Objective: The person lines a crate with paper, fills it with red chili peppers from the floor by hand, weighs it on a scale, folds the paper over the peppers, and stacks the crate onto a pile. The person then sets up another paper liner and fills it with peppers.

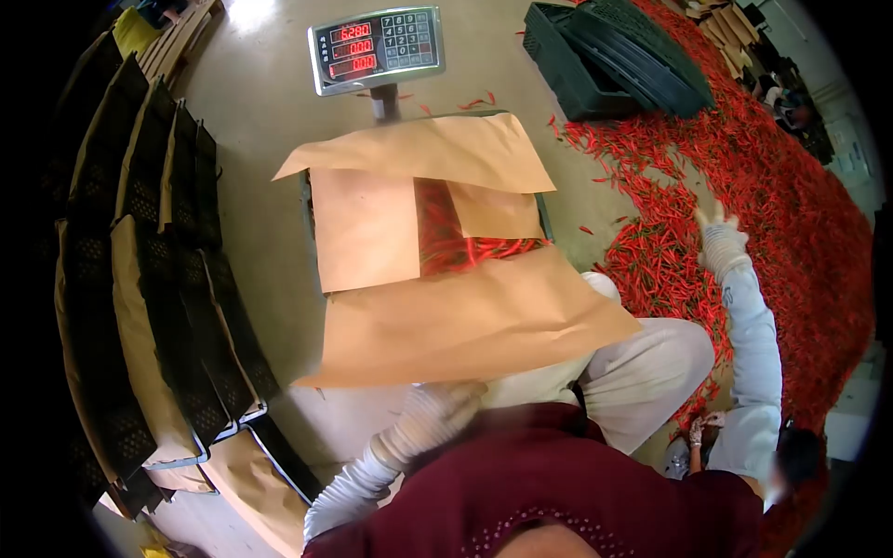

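A crate lined with brown paper (pixel 484 312) stands in front of me, its rim (pixel 547 221) showing at the right. Paper flaps lie folded partly over it, and red chillies (pixel 479 251) show through the gap between them. My right hand (pixel 721 237), in a pale glove, reaches over the big heap of red chillies (pixel 791 270) with its fingers spread. No chilli shows in its grasp. Close to my lap, my left hand (pixel 433 418), also gloved, is at the near edge of the front flap. Its fingers are blurred and partly hidden.
Behind the crate, a scale display (pixel 377 51) on a post is lit with red digits. Dark empty crates (pixel 614 60) lie by the heap, at the top right. Stacked black crates with paper liners (pixel 149 279) line the left side. Another person's gloved hand (pixel 702 428) shows at the lower right.
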`<state>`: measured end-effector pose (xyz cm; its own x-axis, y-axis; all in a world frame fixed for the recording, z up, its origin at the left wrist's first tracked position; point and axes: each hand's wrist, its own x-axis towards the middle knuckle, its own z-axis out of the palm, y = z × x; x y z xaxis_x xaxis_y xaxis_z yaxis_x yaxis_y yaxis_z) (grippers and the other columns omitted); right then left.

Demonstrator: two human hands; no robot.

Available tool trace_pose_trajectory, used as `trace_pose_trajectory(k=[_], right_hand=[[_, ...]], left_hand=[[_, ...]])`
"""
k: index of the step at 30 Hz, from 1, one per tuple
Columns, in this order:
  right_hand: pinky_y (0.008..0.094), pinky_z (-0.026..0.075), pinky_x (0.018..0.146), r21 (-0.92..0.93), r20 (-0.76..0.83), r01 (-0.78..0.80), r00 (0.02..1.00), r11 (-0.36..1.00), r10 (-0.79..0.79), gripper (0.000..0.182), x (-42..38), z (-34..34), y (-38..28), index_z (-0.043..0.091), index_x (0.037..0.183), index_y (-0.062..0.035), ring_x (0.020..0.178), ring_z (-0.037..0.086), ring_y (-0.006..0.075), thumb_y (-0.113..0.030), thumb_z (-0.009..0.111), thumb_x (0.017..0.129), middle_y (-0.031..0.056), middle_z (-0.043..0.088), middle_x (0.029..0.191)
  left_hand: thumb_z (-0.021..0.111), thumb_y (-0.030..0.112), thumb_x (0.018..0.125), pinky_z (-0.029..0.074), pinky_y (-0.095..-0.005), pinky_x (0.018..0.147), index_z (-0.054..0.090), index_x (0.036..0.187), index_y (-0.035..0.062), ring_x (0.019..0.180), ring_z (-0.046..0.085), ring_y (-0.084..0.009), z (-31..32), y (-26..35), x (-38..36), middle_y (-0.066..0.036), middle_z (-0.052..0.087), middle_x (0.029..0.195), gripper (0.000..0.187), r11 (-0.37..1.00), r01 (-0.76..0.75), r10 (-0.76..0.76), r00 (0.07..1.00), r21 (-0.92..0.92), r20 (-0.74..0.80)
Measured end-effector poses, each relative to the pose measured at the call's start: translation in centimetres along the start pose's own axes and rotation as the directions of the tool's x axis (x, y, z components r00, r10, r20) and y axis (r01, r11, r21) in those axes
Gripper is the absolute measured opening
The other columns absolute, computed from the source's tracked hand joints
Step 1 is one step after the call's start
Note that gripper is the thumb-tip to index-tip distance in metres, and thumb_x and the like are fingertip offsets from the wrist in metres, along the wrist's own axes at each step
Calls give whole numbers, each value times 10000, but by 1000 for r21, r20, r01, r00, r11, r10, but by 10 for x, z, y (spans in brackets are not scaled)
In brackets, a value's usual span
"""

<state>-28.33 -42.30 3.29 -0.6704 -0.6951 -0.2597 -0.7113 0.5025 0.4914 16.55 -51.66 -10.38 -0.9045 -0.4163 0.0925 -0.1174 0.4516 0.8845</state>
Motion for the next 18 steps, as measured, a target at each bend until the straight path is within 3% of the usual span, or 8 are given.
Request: trace_pose_trajectory(k=[2, 3, 6, 7, 10, 13, 15, 18], right_hand=[[433, 505, 882, 351, -251, 500, 865, 792, -435, 393, 16, 28, -22, 590, 1183, -73, 1023, 586, 354, -58, 598, 790, 186, 590, 1109], [436, 505, 851, 296, -78, 528, 844, 796, -531, 329, 10, 6, -66, 610, 1108, -40, 984, 593, 351, -46, 559, 784, 172, 615, 999], [405, 541, 799, 337, -423, 895, 421, 292, -802, 346, 19, 38, -167, 568, 1164, -59, 949, 627, 312, -63, 516, 822, 156, 575, 1156], [369, 560, 763, 209, -250, 907, 412, 366, -876, 400, 17, 23, -203, 535, 1232, -54, 929, 647, 291, -54, 509, 832, 163, 538, 1267], [420, 552, 754, 164, -352, 899, 438, 407, -827, 368, 28, 17, -270, 505, 1246, -33, 881, 664, 329, -66, 473, 881, 176, 547, 1220], [422, 560, 763, 63, -344, 739, 647, 671, -681, 438, 48, 11, -314, 455, 1323, -4, 895, 679, 328, -72, 482, 891, 208, 536, 1248], [430, 559, 752, 110, -142, 725, 688, 680, -711, 471, 62, 3, -328, 420, 1365, -17, 903, 685, 319, -70, 479, 901, 238, 528, 1278], [442, 557, 751, 190, -90, 672, 738, 716, -669, 479, 59, -3, -334, 420, 1370, -25, 914, 683, 333, -40, 462, 893, 249, 539, 1271]], left_hand=[[618, 120, 842, 482, -406, 822, 678, 1005, 57, 925, 608, -321, 4, 2, 6, -119, 658, 959, 185, 1000, -3, 3, 1000, 4, 13], [619, 123, 841, 480, -409, 825, 677, 1007, 59, 923, 607, -326, 5, 6, 11, -122, 657, 960, 187, 1000, 10, -10, 999, 10, 31], [618, 130, 840, 476, -413, 832, 678, 1014, 63, 923, 603, -335, 9, 11, 16, -129, 654, 968, 195, 999, 27, -29, 998, 35, 50], [618, 134, 841, 474, -415, 838, 678, 1019, 64, 926, 602, -340, 10, 11, 17, -132, 654, 976, 200, 998, 32, -34, 998, 47, 49], [614, 135, 844, 471, -418, 849, 679, 1034, 66, 936, 599, -350, 10, 12, 13, -139, 652, 987, 213, 996, 86, -85, 995, -12, 44], [611, 133, 847, 469, -424, 857, 677, 1042, 60, 952, 598, -350, 6, 13, 7, -142, 653, 994, 218, 987, 156, -158, 987, 38, 43], [610, 134, 849, 474, -422, 851, 673, 1044, 55, 945, 601, -347, 7, 9, 2, -147, 652, 990, 220, 988, 143, -144, 989, 51, 15], [609, 136, 854, 484, -415, 834, 664, 1047, 48, 924, 609, -342, 5, 3, 1, -155, 652, 985, 220, 984, 164, -166, 986, 68, 23]])
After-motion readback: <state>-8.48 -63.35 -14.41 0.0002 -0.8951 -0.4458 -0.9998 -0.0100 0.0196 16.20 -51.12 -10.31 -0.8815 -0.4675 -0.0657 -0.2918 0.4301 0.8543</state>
